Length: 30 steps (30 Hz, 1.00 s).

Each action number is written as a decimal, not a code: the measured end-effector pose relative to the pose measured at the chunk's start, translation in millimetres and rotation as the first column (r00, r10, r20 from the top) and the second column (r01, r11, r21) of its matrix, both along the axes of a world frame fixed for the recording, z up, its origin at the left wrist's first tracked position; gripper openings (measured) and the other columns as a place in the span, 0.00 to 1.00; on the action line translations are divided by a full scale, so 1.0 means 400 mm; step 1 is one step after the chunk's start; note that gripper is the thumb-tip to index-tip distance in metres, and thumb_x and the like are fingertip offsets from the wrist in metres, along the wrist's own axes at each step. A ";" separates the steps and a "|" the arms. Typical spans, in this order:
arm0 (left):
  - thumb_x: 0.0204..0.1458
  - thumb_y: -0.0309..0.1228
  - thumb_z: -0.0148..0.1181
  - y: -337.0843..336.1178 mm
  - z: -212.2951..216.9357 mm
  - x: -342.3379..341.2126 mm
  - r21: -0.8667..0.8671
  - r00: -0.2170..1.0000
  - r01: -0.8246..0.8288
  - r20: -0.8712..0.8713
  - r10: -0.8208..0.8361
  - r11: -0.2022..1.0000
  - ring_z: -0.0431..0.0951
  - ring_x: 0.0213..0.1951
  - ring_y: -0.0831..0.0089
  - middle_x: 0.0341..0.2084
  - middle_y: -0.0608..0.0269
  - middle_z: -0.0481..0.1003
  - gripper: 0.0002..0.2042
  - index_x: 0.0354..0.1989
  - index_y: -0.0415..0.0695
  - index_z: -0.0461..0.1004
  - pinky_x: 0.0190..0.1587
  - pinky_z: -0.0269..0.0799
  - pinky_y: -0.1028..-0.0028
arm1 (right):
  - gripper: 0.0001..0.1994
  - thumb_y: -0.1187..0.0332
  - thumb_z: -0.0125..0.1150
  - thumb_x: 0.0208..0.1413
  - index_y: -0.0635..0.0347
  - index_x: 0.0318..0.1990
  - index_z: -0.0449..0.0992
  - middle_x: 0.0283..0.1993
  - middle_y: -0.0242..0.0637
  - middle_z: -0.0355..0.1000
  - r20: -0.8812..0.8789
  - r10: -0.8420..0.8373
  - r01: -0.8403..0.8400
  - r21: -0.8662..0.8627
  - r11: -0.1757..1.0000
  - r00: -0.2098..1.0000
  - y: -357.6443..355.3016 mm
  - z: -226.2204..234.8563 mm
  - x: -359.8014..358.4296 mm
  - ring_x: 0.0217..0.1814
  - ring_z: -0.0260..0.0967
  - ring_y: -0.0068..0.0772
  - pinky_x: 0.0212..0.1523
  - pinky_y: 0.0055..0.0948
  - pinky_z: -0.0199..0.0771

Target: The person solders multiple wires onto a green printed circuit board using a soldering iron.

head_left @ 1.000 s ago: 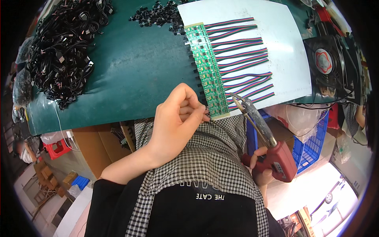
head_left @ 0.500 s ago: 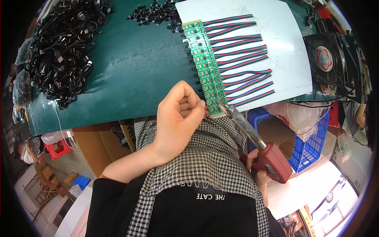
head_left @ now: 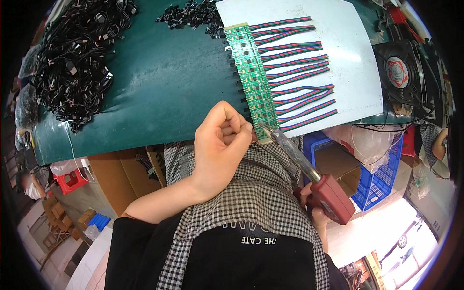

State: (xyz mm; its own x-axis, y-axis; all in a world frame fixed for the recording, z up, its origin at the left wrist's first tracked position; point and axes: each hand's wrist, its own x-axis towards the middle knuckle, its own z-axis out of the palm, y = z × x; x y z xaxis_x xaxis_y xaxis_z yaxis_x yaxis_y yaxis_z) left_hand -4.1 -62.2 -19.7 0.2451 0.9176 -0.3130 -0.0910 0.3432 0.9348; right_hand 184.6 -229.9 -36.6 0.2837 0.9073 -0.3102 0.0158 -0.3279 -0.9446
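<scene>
A long strip of green circuit boards (head_left: 254,79) lies along the left edge of a white sheet (head_left: 350,63). Ribbons of striped wire (head_left: 296,62) fan out to the right from the boards, and black pieces stick out on their left. My left hand (head_left: 217,145) is closed in a pinch beside the strip's near end; whatever sits between its fingertips is hidden. With my right hand (head_left: 319,218), partly hidden behind the handle, I grip a dark red soldering gun (head_left: 332,198). Its metal tip points up and left, at the boards near the pinched fingers.
Black cables (head_left: 75,63) are heaped on the left of the green table (head_left: 164,96). Small black connectors (head_left: 191,18) lie at the back. A black fan (head_left: 406,72) stands at the right. Below the table edge are a blue crate (head_left: 379,186) and cardboard box (head_left: 113,181).
The soldering gun has shifted slightly left, its tip moving further over the boards. My left hand and the board strip have moved a touch to the right.
</scene>
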 end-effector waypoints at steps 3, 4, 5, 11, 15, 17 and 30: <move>0.50 0.14 0.48 -0.002 -0.004 -0.002 0.012 1.000 -0.006 0.007 0.006 1.000 0.72 0.28 0.77 0.24 0.63 0.66 0.11 0.24 0.42 0.55 0.33 0.72 0.78 | 0.39 0.34 0.59 0.36 0.68 0.38 0.71 0.21 0.29 0.70 -0.051 -0.004 0.004 -0.005 1.000 0.999 -0.002 -0.003 -0.001 0.21 0.67 0.22 0.25 0.19 0.65; 0.50 0.14 0.48 -0.002 -0.004 -0.002 0.012 1.000 -0.007 0.007 0.007 1.000 0.72 0.28 0.77 0.24 0.63 0.66 0.11 0.24 0.42 0.55 0.33 0.72 0.78 | 0.37 0.36 0.61 0.37 0.69 0.36 0.69 0.21 0.31 0.67 -0.029 0.002 -0.002 0.025 1.000 1.000 -0.020 -0.020 0.003 0.19 0.62 0.22 0.23 0.20 0.59; 0.50 0.14 0.48 -0.002 -0.004 -0.001 0.013 1.000 -0.005 0.011 0.005 1.000 0.72 0.28 0.77 0.24 0.63 0.66 0.11 0.24 0.42 0.55 0.33 0.72 0.78 | 0.35 0.38 0.62 0.37 0.69 0.34 0.68 0.21 0.33 0.63 -0.007 0.007 -0.006 0.056 0.998 1.000 -0.026 -0.028 0.004 0.17 0.57 0.22 0.20 0.21 0.53; 0.50 0.14 0.48 -0.002 -0.007 -0.001 0.012 0.999 -0.003 0.044 0.002 1.000 0.71 0.28 0.77 0.25 0.62 0.66 0.11 0.24 0.42 0.55 0.33 0.72 0.78 | 0.39 0.38 0.62 0.37 0.71 0.43 0.69 0.23 0.30 0.71 0.045 0.020 -0.023 0.068 0.997 0.999 -0.041 -0.046 0.020 0.24 0.70 0.24 0.27 0.21 0.68; 0.50 0.14 0.48 -0.004 -0.010 -0.002 0.012 0.998 -0.009 0.067 0.008 1.000 0.71 0.28 0.77 0.25 0.62 0.66 0.10 0.25 0.42 0.55 0.34 0.72 0.77 | 0.39 0.39 0.64 0.36 0.71 0.43 0.69 0.24 0.30 0.71 -0.087 -0.008 0.011 0.033 0.999 0.996 -0.020 -0.025 0.009 0.23 0.69 0.21 0.26 0.18 0.67; 0.50 0.14 0.48 -0.005 -0.012 -0.001 0.012 0.997 -0.012 0.071 0.011 1.000 0.71 0.28 0.77 0.25 0.62 0.65 0.10 0.25 0.42 0.55 0.34 0.72 0.77 | 0.40 0.40 0.66 0.35 0.72 0.43 0.69 0.24 0.31 0.71 -0.106 -0.016 0.021 0.047 0.999 0.994 -0.017 -0.025 0.008 0.22 0.68 0.19 0.25 0.16 0.67; 0.50 0.15 0.48 -0.005 -0.014 0.000 0.016 0.996 -0.008 0.088 0.007 1.000 0.71 0.29 0.78 0.25 0.63 0.65 0.10 0.24 0.42 0.55 0.34 0.72 0.77 | 0.39 0.39 0.63 0.36 0.69 0.44 0.70 0.29 0.34 0.73 -0.047 -0.003 0.003 -0.003 1.000 0.999 -0.062 -0.058 0.027 0.29 0.72 0.28 0.32 0.24 0.69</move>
